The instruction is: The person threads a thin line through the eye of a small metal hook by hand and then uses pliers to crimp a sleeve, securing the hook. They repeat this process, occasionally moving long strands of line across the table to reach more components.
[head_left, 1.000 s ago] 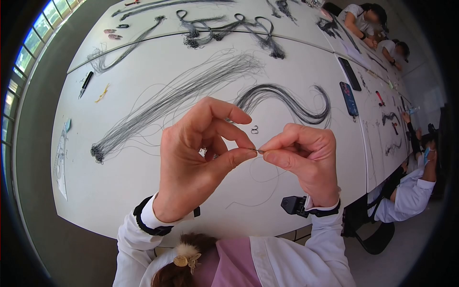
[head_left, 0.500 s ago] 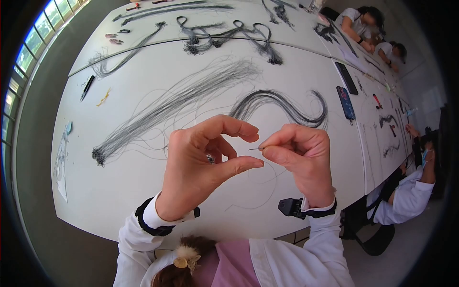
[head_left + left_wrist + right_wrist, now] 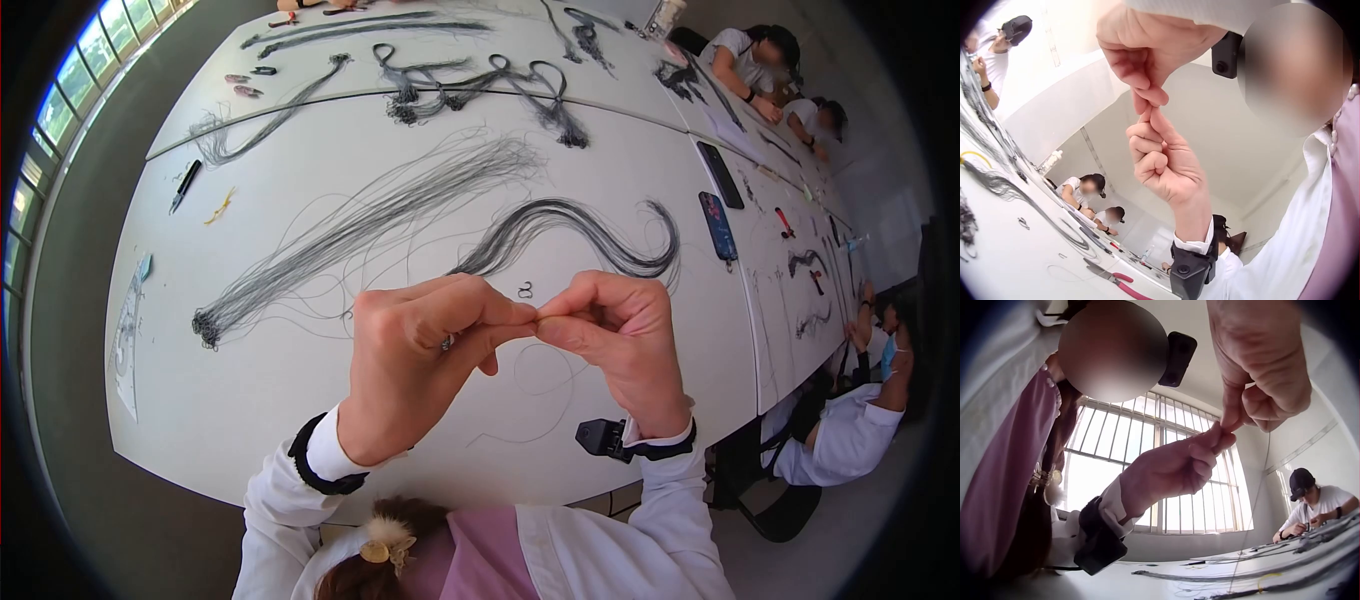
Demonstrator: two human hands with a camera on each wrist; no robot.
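My left hand (image 3: 415,345) and right hand (image 3: 625,325) meet fingertip to fingertip above the table, each pinching thumb against index finger. Between them is a tiny thin metal piece, which looks like a fish hook's shank, now hidden by the fingertips. In the right wrist view a fine line (image 3: 1249,515) runs down from beside my right hand toward the tabletop. Something small and shiny (image 3: 446,343) shows inside the left palm. Just beyond the fingertips, small dark hooks (image 3: 525,290) lie on the table.
Behind the hands lie a long bundle of thin grey lines (image 3: 370,225) and a curved dark bundle (image 3: 600,240). Pink-handled pliers (image 3: 1124,284) are on the table (image 3: 250,420). A black pen-like tool (image 3: 185,186) lies left, phones (image 3: 717,225) right. Other people sit around.
Half a second ago the left thumb and index finger were apart, with the thin metal piece sticking out of the right fingertips. They have closed again against the right fingertips.
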